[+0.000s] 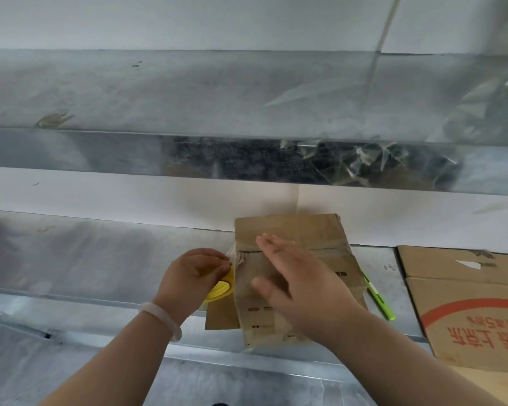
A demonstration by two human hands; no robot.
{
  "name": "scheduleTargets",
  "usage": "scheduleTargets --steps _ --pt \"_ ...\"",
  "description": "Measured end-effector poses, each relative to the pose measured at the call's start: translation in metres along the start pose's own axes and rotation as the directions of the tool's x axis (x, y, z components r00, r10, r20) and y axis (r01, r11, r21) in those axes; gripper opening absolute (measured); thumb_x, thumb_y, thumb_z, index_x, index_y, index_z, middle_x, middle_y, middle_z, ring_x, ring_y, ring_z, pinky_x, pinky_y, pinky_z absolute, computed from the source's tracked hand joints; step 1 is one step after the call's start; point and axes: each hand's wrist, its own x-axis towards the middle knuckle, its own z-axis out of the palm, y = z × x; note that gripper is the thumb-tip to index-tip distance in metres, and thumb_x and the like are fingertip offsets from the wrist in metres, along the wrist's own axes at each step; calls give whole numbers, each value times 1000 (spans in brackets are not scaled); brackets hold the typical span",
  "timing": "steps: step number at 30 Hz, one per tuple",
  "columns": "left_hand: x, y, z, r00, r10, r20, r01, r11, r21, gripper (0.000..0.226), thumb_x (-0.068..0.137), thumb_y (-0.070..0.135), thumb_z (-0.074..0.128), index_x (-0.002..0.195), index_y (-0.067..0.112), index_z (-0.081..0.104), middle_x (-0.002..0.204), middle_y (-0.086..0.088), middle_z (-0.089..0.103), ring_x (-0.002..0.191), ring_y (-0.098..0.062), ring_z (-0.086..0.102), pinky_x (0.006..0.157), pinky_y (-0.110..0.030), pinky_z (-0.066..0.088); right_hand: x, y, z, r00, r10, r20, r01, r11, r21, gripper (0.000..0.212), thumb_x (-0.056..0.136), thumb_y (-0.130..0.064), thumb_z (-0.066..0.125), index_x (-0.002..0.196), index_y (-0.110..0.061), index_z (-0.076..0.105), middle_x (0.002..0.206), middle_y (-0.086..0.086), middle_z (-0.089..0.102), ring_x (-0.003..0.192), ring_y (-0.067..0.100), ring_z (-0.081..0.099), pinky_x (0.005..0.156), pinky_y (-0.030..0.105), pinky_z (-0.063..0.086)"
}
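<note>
A small brown cardboard box [314, 230] stands on a metal shelf [100, 259] in the middle of the view. My right hand [294, 273] lies flat on its top and front with straight fingers. My left hand [194, 273], with a pale bangle on the wrist, grips a yellow tape roll [222, 288] at the box's left side. A strip of clear tape [232, 253] seems to run from the roll onto the box's left edge.
A green utility knife [379, 297] lies on the shelf just right of the box. Flattened cardboard with red print [469, 312] covers the right end. An upper metal shelf [188, 153] overhangs at the back, with a white wall behind.
</note>
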Motion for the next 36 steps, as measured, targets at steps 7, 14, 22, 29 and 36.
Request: scheduleTargets --steps 7,14,22,29,36 --pt "0 -1 -4 998 26 48 -30 997 74 31 79 16 75 73 46 69 84 32 66 85 5 63 78 -9 47 -23 132 13 488 712 -505 -480 702 526 32 101 -22 38 124 -21 60 122 4 59 116 25 53 98 39 42" --pt "1 -8 -16 990 64 126 -70 997 42 31 80 20 74 76 50 70 90 35 66 90 10 61 77 -2 40 -33 169 57 549 822 -154 -835 547 -59 27 91 -9 49 115 -11 61 113 10 56 101 27 56 86 42 50" --pt "3 -11 -28 972 69 224 -63 997 -35 26 79 30 74 78 55 67 82 42 62 85 12 61 72 -5 42 -56 29 30 356 751 -557 -515 655 553 10 100 -18 42 107 -20 48 78 2 56 63 19 50 52 34 39" --pt "6 -11 -38 944 105 313 -74 991 -111 26 82 35 71 67 54 61 72 43 60 77 12 60 65 -5 41 -57 -109 57 776 501 -385 -401 861 312 23 93 -40 44 110 -55 49 76 -18 56 63 9 55 50 17 40" --pt "13 -23 -37 942 152 300 -131 987 -88 7 80 36 72 85 33 75 99 21 59 90 11 53 72 2 35 -24 -135 87 780 531 -332 -519 845 132 43 100 -36 40 138 -54 34 95 -20 48 79 7 55 64 21 49"
